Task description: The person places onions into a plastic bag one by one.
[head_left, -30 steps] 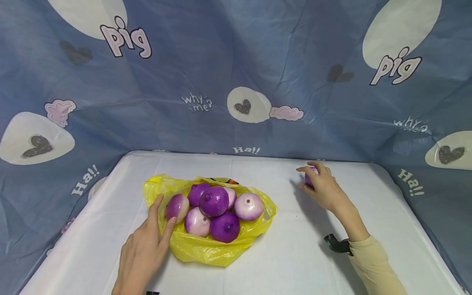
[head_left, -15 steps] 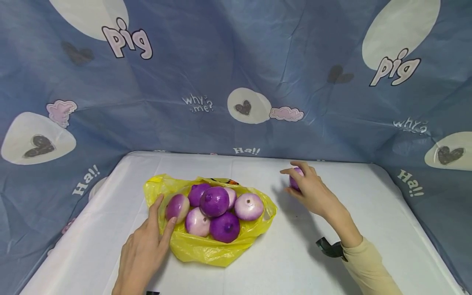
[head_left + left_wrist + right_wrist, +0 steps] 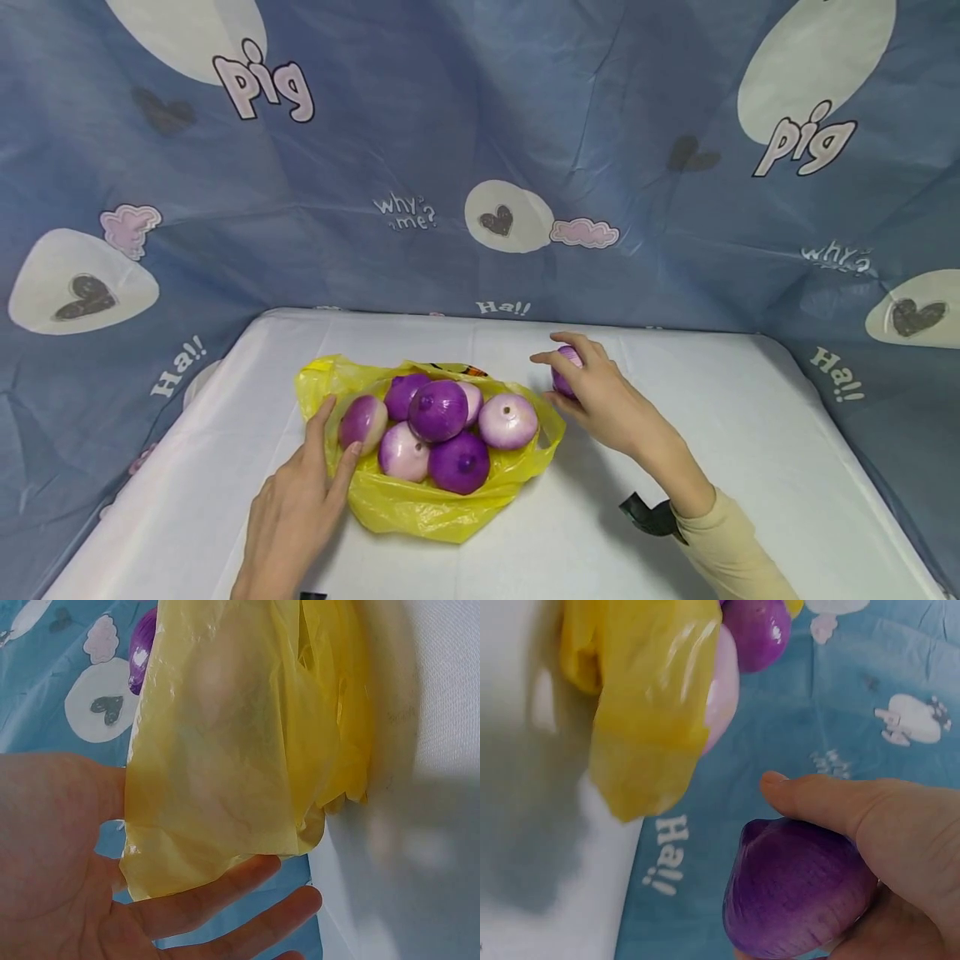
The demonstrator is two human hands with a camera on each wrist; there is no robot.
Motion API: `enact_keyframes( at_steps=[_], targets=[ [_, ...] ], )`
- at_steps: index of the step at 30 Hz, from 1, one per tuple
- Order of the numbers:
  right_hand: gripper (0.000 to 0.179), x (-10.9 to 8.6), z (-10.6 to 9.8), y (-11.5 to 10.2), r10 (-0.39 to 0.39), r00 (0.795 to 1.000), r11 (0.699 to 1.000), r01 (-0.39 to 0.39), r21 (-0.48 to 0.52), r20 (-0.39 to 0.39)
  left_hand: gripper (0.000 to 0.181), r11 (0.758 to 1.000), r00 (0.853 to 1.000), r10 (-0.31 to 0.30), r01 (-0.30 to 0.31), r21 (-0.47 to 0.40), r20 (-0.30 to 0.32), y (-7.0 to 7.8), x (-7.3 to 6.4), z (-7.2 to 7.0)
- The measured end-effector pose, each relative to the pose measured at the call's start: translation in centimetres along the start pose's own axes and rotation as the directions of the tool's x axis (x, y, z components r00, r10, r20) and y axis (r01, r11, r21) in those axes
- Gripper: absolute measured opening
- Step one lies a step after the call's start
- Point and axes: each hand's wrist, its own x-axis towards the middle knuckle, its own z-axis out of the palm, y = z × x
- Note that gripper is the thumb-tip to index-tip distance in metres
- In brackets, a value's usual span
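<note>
A yellow plastic bag lies open on the table with several purple and white onions heaped in it. One dark purple onion sits on top of the heap. At the bag's left side my left hand holds the edge, thumb beside the leftmost onion; in the left wrist view, yellow plastic passes between the fingers. My right hand grips another purple onion above the table, just right of the bag. That onion shows its pointed end in the right wrist view.
A white cloth covers the table. Behind it hangs a blue printed curtain, which also runs along both sides. A black strap is on the right wrist.
My right hand has carried its onion leftward from the table's right part to near the bag. The left hand and the bag stay where they were.
</note>
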Motion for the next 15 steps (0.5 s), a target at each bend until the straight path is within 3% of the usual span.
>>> enact_keyframes(
  at_steps=[15],
  targets=[
    [0.048, 0.6, 0.3, -3.5, -0.114, 0.993, 0.993, 0.114, -0.004, -0.005, 0.07, 1.0, 1.0, 0.014, -0.014, -0.006, -0.027, 0.1, 0.0, 0.1]
  ],
)
